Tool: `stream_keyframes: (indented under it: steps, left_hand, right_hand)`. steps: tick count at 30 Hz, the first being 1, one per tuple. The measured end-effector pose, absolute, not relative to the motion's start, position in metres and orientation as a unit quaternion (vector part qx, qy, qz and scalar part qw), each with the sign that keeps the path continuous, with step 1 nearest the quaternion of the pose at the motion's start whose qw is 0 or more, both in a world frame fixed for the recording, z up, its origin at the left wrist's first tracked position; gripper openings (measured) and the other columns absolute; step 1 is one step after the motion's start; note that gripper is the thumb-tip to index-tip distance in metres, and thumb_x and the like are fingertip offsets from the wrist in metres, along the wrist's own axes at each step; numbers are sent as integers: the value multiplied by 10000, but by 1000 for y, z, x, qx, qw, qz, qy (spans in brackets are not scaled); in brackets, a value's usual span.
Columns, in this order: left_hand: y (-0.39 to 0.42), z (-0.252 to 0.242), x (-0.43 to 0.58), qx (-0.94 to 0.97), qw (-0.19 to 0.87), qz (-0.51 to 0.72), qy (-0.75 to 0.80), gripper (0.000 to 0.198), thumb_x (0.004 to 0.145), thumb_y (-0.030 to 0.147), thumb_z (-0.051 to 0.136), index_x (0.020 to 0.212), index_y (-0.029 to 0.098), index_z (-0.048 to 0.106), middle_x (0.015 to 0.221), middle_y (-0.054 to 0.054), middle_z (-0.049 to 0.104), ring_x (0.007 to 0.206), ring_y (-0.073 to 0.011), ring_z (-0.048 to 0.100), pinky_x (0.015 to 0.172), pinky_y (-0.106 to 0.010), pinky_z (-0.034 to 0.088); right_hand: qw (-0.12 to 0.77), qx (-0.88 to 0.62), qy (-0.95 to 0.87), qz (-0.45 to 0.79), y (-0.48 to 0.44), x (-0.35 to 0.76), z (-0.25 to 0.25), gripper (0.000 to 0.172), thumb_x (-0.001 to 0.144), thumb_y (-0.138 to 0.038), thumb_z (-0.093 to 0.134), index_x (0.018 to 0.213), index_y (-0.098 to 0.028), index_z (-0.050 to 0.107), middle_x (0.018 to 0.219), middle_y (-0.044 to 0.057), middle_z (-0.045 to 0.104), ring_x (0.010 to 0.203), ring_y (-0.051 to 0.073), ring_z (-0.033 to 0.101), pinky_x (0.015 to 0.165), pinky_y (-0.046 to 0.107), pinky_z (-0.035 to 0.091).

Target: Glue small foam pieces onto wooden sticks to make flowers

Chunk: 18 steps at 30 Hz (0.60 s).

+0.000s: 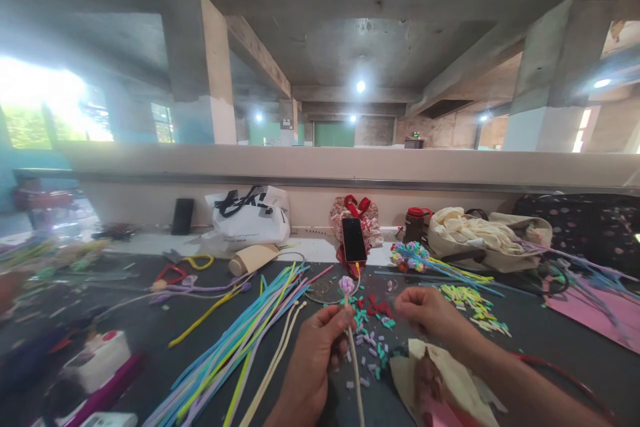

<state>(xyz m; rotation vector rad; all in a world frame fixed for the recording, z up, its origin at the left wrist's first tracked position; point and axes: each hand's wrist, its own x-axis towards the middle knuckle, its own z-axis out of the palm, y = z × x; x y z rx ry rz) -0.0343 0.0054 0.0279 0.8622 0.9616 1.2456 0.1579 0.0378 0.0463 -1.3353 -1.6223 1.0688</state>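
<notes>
I see the left hand point(320, 340) pinching a pale stem point(354, 360), lilac bloom point(347, 285) atop, short of the bench's point(530, 323) far edge. The right hand point(425, 310) curls; whether around anything, I can't tell.

Surface point(530, 320): dark, with a pale strip point(317, 250) along its far edge.
Far edge: white bag point(255, 217), phone point(353, 240) leaning on a patterned bundle point(373, 221), dark bottle point(414, 225) with red lid, beige bag point(487, 240).
Long stems point(240, 333): blue, lilac and yellow, slanting from the near edge, left of centre; cream stems point(278, 353) just beside.
Small pieces point(373, 351): teal and lilac, scattered around mid-surface, red scraps point(383, 307) near them.
Yellow-green pieces point(470, 307): loosely spread, right of centre.
Pink sheet point(600, 317): toward the right edge.
White box point(113, 355): near left corner, blurred.
</notes>
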Motion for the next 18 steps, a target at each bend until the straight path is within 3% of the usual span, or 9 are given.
stream_keyframes:
  steps: [3, 8, 13, 15, 18]
  left_hand:
    - [3, 34, -38, 375, 618, 551, 417, 241, 632, 356, 657, 609, 130, 578, 382, 79, 442, 314, 7, 336, 309, -94, 194]
    - [1, 41, -43, 354, 622, 568, 405, 211, 578, 294, 708, 602, 140, 567, 493, 41, 574, 313, 20, 350, 302, -84, 200]
    - [-1, 43, -44, 324, 690, 543, 353, 216, 570, 291, 711, 592, 140, 559, 406, 73, 490, 269, 29, 263, 284, -93, 143]
    - [-3, 44, -42, 321, 697, 536, 352, 214, 570, 288, 708, 594, 137, 557, 387, 79, 465, 269, 29, 248, 288, -96, 129]
    - [-5, 45, -39, 348, 674, 531, 376, 200, 596, 282, 686, 597, 137, 550, 380, 77, 465, 262, 24, 238, 286, -106, 109]
  right_hand:
    - [369, -551, -643, 382, 45, 180, 49, 311, 621, -458, 567, 539, -171, 478, 368, -93, 362, 317, 44, 271, 339, 186, 157]
    - [326, -566, -678, 336, 48, 189, 51, 383, 710, -508, 456, 510, -182, 451, 373, -79, 370, 326, 61, 312, 348, 192, 193]
    - [263, -557, -734, 287, 50, 179, 42, 390, 755, -430, 417, 454, -184, 433, 350, -65, 375, 330, 76, 347, 362, 198, 214]
    - [244, -550, -757, 254, 52, 177, 40, 352, 734, -372, 458, 439, -180, 438, 359, -58, 388, 353, 82, 366, 375, 198, 217]
    - [227, -530, -792, 200, 54, 175, 38, 162, 652, -227, 531, 500, -169, 523, 457, -41, 494, 450, 96, 448, 424, 190, 258]
